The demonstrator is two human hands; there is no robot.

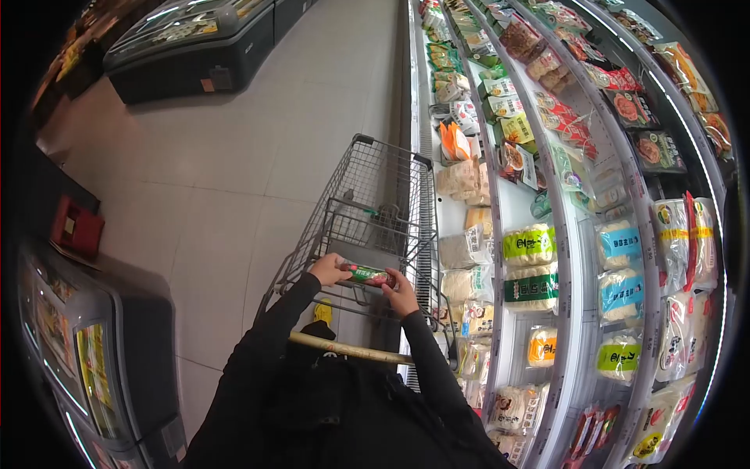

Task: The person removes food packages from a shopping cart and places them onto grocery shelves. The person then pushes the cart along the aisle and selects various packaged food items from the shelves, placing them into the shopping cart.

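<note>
Looked forward and steeply down from the wearer's head, through a round, wide lens with blackened corners, over the handlebar (pixel 351 350) and into the shopping cart (pixel 363 244). Held the left hand (pixel 331 270) and right hand (pixel 401 293) at close range above the cart's near end, then reached past its far edge up the floor (pixel 258 141), beside the shelves' (pixel 512 205) curving front edges.

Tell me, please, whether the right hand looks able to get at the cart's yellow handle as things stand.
Probably yes: the yellow handle lies close by, with its middle uncovered. However, the right hand holds one end of the small package, so it would likely need to let go first.
</note>
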